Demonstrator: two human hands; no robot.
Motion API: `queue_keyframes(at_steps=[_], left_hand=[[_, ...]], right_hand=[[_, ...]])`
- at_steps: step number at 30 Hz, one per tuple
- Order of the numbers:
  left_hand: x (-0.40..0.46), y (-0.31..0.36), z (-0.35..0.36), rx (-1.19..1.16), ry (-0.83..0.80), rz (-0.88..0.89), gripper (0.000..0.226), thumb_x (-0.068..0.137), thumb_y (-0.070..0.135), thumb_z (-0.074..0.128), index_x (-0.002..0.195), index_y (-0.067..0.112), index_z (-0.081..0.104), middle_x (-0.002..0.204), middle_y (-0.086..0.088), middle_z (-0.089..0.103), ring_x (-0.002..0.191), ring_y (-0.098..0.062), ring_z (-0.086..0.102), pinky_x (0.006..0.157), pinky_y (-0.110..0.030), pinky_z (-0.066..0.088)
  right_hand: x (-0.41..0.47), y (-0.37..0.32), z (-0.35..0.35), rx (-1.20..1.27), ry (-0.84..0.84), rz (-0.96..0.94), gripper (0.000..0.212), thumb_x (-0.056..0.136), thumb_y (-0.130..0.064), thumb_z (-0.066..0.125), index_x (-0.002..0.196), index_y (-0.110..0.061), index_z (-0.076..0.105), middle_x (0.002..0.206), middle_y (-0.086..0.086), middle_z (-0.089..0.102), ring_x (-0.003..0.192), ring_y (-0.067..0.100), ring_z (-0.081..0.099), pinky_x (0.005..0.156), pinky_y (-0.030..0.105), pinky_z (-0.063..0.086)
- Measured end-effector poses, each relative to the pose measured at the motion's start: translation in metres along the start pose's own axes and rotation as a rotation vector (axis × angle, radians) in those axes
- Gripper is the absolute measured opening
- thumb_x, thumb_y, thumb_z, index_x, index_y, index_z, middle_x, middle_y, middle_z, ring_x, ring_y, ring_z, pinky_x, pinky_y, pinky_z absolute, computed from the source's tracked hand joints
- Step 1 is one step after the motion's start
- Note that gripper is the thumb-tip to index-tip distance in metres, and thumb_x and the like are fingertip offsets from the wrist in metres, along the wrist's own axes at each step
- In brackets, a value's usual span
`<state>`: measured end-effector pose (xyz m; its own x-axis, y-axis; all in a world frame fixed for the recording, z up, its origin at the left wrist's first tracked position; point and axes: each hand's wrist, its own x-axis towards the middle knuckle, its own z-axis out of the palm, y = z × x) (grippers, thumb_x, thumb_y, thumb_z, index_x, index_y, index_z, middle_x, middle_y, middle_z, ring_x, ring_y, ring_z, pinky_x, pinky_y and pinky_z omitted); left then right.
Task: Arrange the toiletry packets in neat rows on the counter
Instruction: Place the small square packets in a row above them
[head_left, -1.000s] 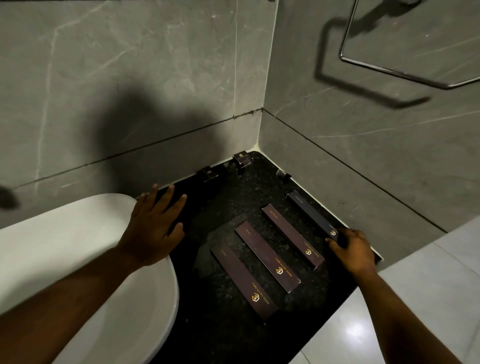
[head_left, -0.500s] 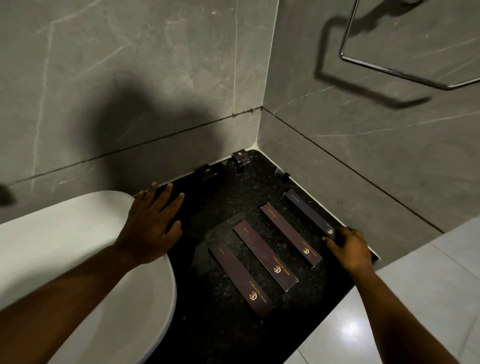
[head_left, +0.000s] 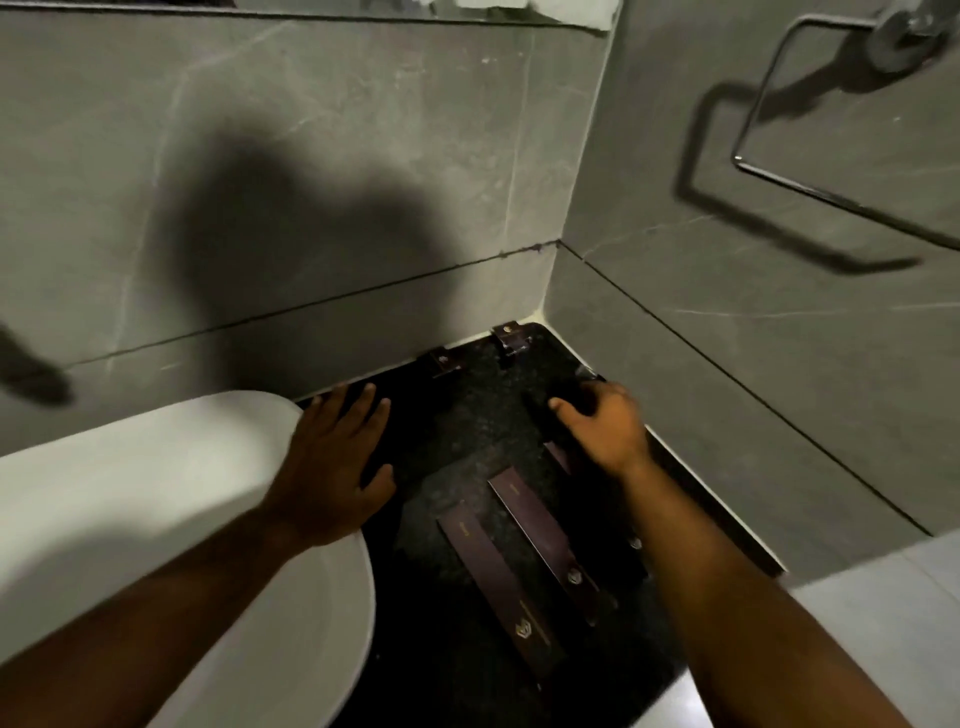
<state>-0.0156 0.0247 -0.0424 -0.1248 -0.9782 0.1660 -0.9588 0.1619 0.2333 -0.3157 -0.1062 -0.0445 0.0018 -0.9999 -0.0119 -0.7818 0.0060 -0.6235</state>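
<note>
Packets on the black counter: I count two long brown packets fully in view, lying side by side and parallel, slanting from upper left to lower right. Nearer-left packet shows a gold logo at its near end. Second packet sits just to its right, a strip of bare counter between them, logo also at the near end. A third packet shows only as a small brown corner beside my right wrist; the rest is hidden under my forearm. Any further packet on the right: cannot tell, arm covers that area.

Right hand: at the back of the counter near the corner, fingers curled over something dark and blurred. Whether it is clamped on anything I cannot tell.

Left hand: flat, fingers spread apart, palm down across the rim of the white basin and the counter edge. Nothing in it.

Against the back wall: two small brown boxes, one left of the other, apart.

On the right wall: one metal towel ring.
</note>
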Motion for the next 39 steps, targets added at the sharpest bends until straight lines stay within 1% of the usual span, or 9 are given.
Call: queue_keyframes(at_steps=[2,7,16,23,25,28,31,36,39], left_hand=[[0.0,-0.001,0.003,-0.031,0.033,-0.018,0.075,0.079,0.046,0.041,0.142,0.004,0.034,0.149,-0.018,0.032,0.14,-0.035,0.019,0.11,-0.056,0.019],[0.005,-0.012,0.009,-0.038,0.09,-0.044,0.08,0.079,0.047,0.041,0.145,0.005,0.025,0.153,-0.014,0.024,0.143,-0.027,0.008,0.114,-0.047,0.01],[0.013,-0.022,0.011,-0.01,0.136,-0.037,0.075,0.08,0.044,0.039,0.144,0.006,0.029,0.153,-0.013,0.026,0.143,-0.03,0.007,0.114,-0.044,0.006],[0.014,-0.024,0.008,-0.019,0.11,-0.05,0.075,0.079,0.044,0.038,0.142,0.004,0.032,0.151,-0.017,0.031,0.141,-0.036,0.013,0.112,-0.051,0.011],[0.015,-0.025,0.009,-0.03,0.111,-0.052,0.075,0.08,0.044,0.037,0.143,0.005,0.031,0.151,-0.017,0.029,0.142,-0.035,0.011,0.112,-0.05,0.009],[0.015,-0.025,0.009,-0.034,0.107,-0.052,0.075,0.08,0.045,0.035,0.144,0.006,0.029,0.152,-0.016,0.027,0.142,-0.035,0.01,0.112,-0.049,0.006],[0.014,-0.024,0.008,-0.038,0.101,-0.054,0.075,0.081,0.045,0.034,0.144,0.006,0.028,0.152,-0.017,0.027,0.141,-0.036,0.01,0.112,-0.047,0.004],[0.013,-0.022,0.006,-0.042,0.103,-0.049,0.075,0.081,0.047,0.032,0.145,0.007,0.027,0.153,-0.017,0.025,0.142,-0.035,0.009,0.111,-0.045,0.001],[0.013,-0.022,0.005,-0.045,0.1,-0.052,0.076,0.081,0.048,0.031,0.145,0.008,0.026,0.153,-0.017,0.024,0.142,-0.035,0.008,0.112,-0.045,0.0]], right_hand=[[0.016,-0.032,0.031,-0.101,-0.06,-0.081,0.071,0.067,-0.071,0.052,0.11,-0.016,0.065,0.112,0.014,0.066,0.105,0.035,0.061,0.089,0.044,0.053],[0.047,-0.097,0.098,-0.231,-0.14,-0.087,0.072,0.073,-0.065,0.06,0.118,-0.009,0.058,0.125,0.018,0.054,0.116,0.04,0.049,0.094,0.046,0.045],[0.094,-0.114,0.161,-0.232,-0.227,-0.082,0.061,0.074,-0.053,0.065,0.121,-0.014,0.058,0.13,0.017,0.049,0.119,0.041,0.047,0.097,0.049,0.044],[0.056,-0.097,0.134,-0.262,-0.605,-0.277,0.067,0.065,-0.033,0.078,0.128,-0.026,0.055,0.124,0.019,0.046,0.115,0.037,0.052,0.103,0.029,0.041],[0.036,-0.089,0.124,-0.269,-0.697,-0.308,0.069,0.064,-0.024,0.081,0.128,-0.027,0.057,0.123,0.017,0.045,0.114,0.032,0.052,0.098,0.017,0.036],[0.013,-0.08,0.115,-0.258,-0.75,-0.312,0.069,0.064,-0.019,0.082,0.128,-0.028,0.058,0.119,0.01,0.043,0.115,0.027,0.049,0.091,0.013,0.031],[0.002,-0.076,0.111,-0.23,-0.74,-0.301,0.068,0.065,-0.017,0.082,0.128,-0.029,0.058,0.114,0.005,0.039,0.116,0.026,0.048,0.095,0.014,0.03],[-0.004,-0.074,0.113,-0.269,-0.759,-0.31,0.07,0.067,-0.024,0.08,0.13,-0.037,0.053,0.135,0.011,0.036,0.129,0.034,0.032,0.113,0.032,0.025],[-0.006,-0.075,0.115,-0.276,-0.752,-0.305,0.072,0.067,-0.025,0.08,0.131,-0.038,0.051,0.142,0.013,0.031,0.134,0.037,0.028,0.116,0.035,0.022]])
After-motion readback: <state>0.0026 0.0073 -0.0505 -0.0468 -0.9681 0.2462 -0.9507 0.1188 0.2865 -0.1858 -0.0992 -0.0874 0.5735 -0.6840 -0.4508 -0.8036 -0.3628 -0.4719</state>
